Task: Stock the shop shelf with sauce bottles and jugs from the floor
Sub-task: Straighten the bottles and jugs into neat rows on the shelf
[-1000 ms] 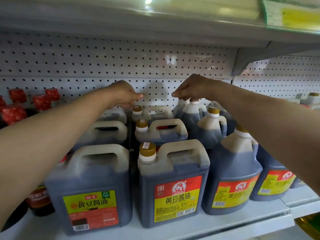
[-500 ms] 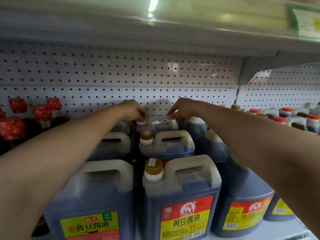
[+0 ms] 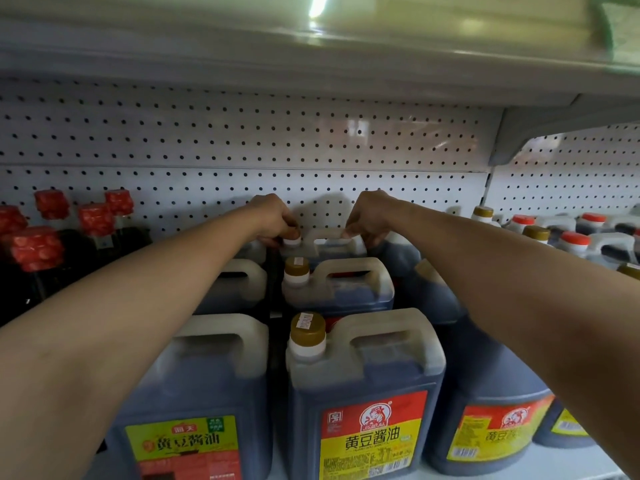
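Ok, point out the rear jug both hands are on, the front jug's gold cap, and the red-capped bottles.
rear jug (image 3: 332,235), head view, on its handle.
gold cap (image 3: 308,328), head view, on its top.
red-capped bottles (image 3: 37,248), head view, on one red cap.

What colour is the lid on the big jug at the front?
Gold-brown, with a white ring under it: the front jug's lid, clearest in the head view.

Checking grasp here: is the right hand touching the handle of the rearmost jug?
Touching. The head view shows the right hand with fingers curled onto the rearmost jug's handle, no gap visible.
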Demonstrator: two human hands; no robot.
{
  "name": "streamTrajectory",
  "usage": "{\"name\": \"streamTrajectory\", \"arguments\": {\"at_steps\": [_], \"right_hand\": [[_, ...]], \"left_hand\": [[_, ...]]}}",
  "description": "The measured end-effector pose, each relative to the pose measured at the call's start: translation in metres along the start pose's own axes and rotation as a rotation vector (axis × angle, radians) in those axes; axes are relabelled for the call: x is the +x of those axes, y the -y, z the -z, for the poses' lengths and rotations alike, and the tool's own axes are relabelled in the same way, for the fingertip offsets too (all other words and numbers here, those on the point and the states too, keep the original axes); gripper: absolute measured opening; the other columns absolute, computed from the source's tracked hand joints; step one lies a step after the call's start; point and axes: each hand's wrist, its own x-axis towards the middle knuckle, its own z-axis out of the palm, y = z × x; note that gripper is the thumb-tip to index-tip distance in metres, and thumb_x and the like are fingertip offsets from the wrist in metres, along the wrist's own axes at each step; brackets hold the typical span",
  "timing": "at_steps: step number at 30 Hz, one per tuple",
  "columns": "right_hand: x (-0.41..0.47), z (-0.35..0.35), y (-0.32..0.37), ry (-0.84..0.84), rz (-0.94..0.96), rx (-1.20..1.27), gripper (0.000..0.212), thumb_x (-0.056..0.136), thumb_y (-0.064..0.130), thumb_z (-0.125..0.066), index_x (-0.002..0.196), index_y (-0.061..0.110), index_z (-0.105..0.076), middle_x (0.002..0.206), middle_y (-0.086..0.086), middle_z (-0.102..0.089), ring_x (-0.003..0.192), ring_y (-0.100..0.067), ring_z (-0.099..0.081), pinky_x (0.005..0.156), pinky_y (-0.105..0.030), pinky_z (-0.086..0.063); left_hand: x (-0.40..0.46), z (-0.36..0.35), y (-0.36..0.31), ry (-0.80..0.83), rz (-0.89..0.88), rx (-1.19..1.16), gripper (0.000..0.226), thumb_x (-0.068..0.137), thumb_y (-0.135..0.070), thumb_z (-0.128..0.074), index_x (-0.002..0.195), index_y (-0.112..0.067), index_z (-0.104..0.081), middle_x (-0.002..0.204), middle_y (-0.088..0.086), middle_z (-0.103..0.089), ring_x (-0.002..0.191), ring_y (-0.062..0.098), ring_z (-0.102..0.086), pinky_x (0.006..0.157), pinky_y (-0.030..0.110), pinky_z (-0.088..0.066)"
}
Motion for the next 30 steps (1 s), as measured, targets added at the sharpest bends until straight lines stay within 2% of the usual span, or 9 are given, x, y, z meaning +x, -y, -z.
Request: {"name": "streamTrajectory", "arguments": {"at_steps": [3,9,12,16,19,22,25,27,30], "right_hand": [[-0.001,0.003,-0.001,0.017,-0.004,0.008,0.031,0.086,0.029,-0.078,0.113,0.014,-0.074,0.101,-0.006,-0.075,0.077,-0.019,-0.072,0.069,-0.023,-0.053],[-0.008,0.002,0.0,0.002,-0.014,0.053,0.031,0.087,0.027,-0.076,0.115,0.013,-0.073,0.096,-0.006,-0.071,0.067,-0.017,-0.068,0.056,-0.02,-0.051],[-0.014,0.005,-0.004,0.019,-0.004,0.05,0.038,0.089,0.034,-0.074,0.119,0.012,-0.072,0.096,-0.006,-0.073,0.075,-0.02,-0.071,0.069,-0.026,-0.058],[-0.036,0.025,-0.013,0.077,0.041,0.117,0.045,0.088,0.042,-0.074,0.12,0.01,-0.071,0.101,-0.006,-0.075,0.092,-0.017,-0.073,0.091,-0.035,-0.058],[-0.058,0.04,-0.012,0.289,-0.007,0.291,0.045,0.085,0.034,-0.078,0.122,0.008,-0.069,0.111,-0.012,-0.073,0.094,-0.02,-0.074,0.084,-0.031,-0.061],[-0.072,0.046,-0.009,0.425,-0.032,0.267,0.042,0.086,0.031,-0.077,0.121,0.009,-0.069,0.117,-0.016,-0.072,0.102,-0.028,-0.073,0.091,-0.035,-0.059],[-0.084,0.04,-0.004,0.482,-0.043,0.287,0.039,0.088,0.024,-0.074,0.121,0.004,-0.069,0.116,-0.022,-0.071,0.106,-0.032,-0.071,0.096,-0.042,-0.057],[-0.089,0.033,-0.004,0.47,-0.036,0.31,0.037,0.089,0.019,-0.074,0.121,0.001,-0.068,0.112,-0.023,-0.072,0.105,-0.033,-0.071,0.098,-0.044,-0.055],[-0.09,0.025,-0.004,0.412,-0.006,0.329,0.034,0.088,0.015,-0.076,0.117,0.0,-0.07,0.107,-0.022,-0.074,0.101,-0.032,-0.073,0.094,-0.043,-0.058]], "left_hand": [[0.0,-0.002,-0.002,-0.001,-0.002,0.015,0.036,0.088,-0.013,-0.073,0.123,-0.01,-0.067,0.118,0.012,-0.065,0.094,0.025,-0.069,0.07,0.026,-0.059],[-0.004,-0.005,-0.007,-0.028,0.004,0.091,0.034,0.091,-0.014,-0.07,0.124,-0.012,-0.066,0.124,0.013,-0.063,0.093,0.023,-0.067,0.067,0.024,-0.056],[-0.009,-0.002,-0.008,0.006,0.022,0.068,0.039,0.09,-0.016,-0.071,0.128,-0.012,-0.064,0.127,0.013,-0.062,0.093,0.023,-0.068,0.064,0.022,-0.055],[-0.021,0.001,-0.013,-0.084,0.056,0.083,0.051,0.089,-0.041,-0.07,0.128,-0.01,-0.061,0.121,0.012,-0.064,0.089,0.019,-0.064,0.064,0.027,-0.055],[-0.037,0.0,-0.026,-0.076,0.089,-0.017,0.057,0.087,-0.05,-0.07,0.123,-0.006,-0.059,0.114,0.015,-0.066,0.095,0.024,-0.066,0.085,0.041,-0.06],[-0.061,-0.004,-0.043,0.112,0.152,-0.004,0.068,0.087,-0.05,-0.068,0.139,-0.012,-0.051,0.135,0.017,-0.057,0.115,0.031,-0.058,0.099,0.05,-0.051],[-0.075,-0.01,-0.053,0.237,0.178,0.056,0.072,0.085,-0.049,-0.071,0.146,-0.021,-0.046,0.149,0.013,-0.043,0.137,0.036,-0.04,0.094,0.052,-0.051],[-0.078,-0.017,-0.055,0.277,0.173,0.062,0.068,0.085,-0.044,-0.073,0.145,-0.022,-0.049,0.151,0.01,-0.041,0.138,0.036,-0.038,0.086,0.049,-0.054],[-0.08,-0.025,-0.055,0.256,0.144,0.104,0.058,0.087,-0.037,-0.074,0.139,-0.019,-0.056,0.146,0.01,-0.045,0.131,0.034,-0.044,0.087,0.049,-0.056]]}}
